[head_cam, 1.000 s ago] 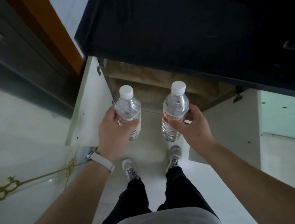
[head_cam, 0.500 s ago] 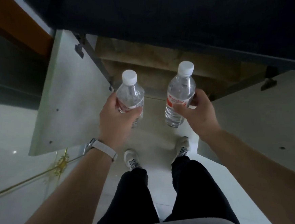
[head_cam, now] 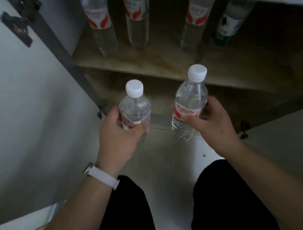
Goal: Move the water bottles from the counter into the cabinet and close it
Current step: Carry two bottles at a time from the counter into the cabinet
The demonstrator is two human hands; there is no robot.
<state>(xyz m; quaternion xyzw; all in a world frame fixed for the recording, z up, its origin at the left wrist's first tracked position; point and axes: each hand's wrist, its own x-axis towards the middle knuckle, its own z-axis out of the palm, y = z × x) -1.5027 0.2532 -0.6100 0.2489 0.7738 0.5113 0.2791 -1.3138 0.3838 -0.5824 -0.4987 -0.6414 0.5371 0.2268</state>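
My left hand (head_cam: pixel 118 133) grips a clear water bottle (head_cam: pixel 135 107) with a white cap and red label, held upright. My right hand (head_cam: pixel 214 122) grips a second, similar water bottle (head_cam: pixel 189 104), also upright. Both bottles hang in front of the open cabinet, just below its wooden shelf (head_cam: pixel 154 63). On that shelf stand three red-labelled bottles (head_cam: pixel 100 26) and a green-labelled bottle (head_cam: pixel 228 23); their tops are cut off by the frame.
The left cabinet door (head_cam: pixel 28 99) stands wide open beside my left arm, its hinge (head_cam: pixel 17 27) at the top. The right door (head_cam: pixel 287 140) is open at the lower right. My legs in black trousers fill the bottom of the view.
My view has dropped lower and closer to the cabinet, so the shelf and the bottles on it now show. Both hands still hold their bottles, nearer the opening.
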